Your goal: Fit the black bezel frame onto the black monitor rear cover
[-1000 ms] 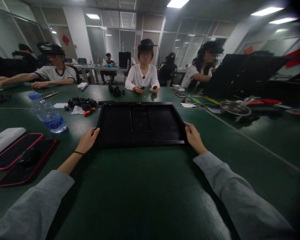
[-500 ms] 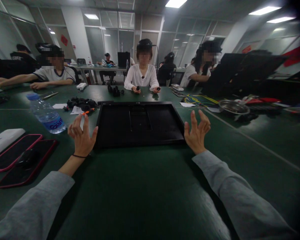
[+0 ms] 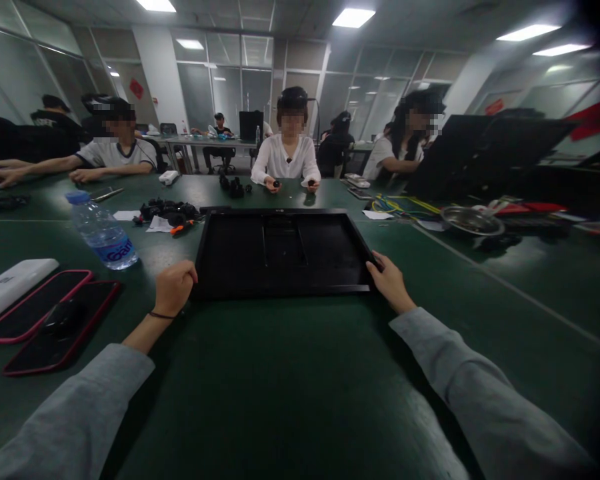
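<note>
Your two hands are both at one black tray (image 3: 235, 250), which lies flat on the green table (image 3: 280, 373) in front of you, midway between your sleeves. Your right hand (image 3: 391, 285) grips the tray's right edge, thumb on top. Your left hand (image 3: 173, 288) is closed, fingers curled against the left edge; whether the edge sits inside that grip cannot be told. One wristband (image 3: 163, 315) is on your left wrist.

To your left you have one water bottle (image 3: 107, 237), upper end leaning left in view, one white box (image 3: 17, 287) and two flat dark pads (image 3: 30, 360) with red rims, the nearer bearing one black mouse (image 3: 65, 319). To your right stands one metal bowl (image 3: 473, 220). Across the table, one person in a white shirt (image 3: 289, 155) holds two small dark items, one per hand.
</note>
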Motion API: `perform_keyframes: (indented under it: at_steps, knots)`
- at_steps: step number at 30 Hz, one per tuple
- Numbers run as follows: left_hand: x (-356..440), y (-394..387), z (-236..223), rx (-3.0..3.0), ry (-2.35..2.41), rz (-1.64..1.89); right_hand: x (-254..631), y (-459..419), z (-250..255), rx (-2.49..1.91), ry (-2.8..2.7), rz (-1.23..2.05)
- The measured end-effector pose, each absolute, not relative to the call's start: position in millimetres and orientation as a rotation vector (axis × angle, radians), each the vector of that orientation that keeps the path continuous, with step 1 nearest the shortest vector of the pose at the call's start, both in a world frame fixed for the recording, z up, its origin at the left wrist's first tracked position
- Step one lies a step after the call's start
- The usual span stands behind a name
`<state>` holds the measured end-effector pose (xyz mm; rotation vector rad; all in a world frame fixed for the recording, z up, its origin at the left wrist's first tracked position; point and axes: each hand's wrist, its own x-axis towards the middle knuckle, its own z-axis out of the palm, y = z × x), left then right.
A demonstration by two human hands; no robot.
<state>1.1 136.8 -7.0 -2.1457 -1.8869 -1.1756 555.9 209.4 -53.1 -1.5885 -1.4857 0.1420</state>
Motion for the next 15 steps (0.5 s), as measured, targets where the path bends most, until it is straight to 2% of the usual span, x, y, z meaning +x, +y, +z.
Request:
perform_keyframes:
  at_steps: [7,11,15]
  knots:
    - [0.4,137.8,-0.4,-2.01,-2.068,-1.354,544.0,189.5,-63.2,-1.555,-1.371,0.312]
    - [-1.6,140.9,1.0,-1.941,-2.127,-1.469,517.6,157.9,-59.7,-1.499,-1.396,0.507]
    - [-2.3,142.2,1.7,-1.982,-2.155,-1.486,497.8,161.5,-47.9,-1.401,-1.377,0.606]
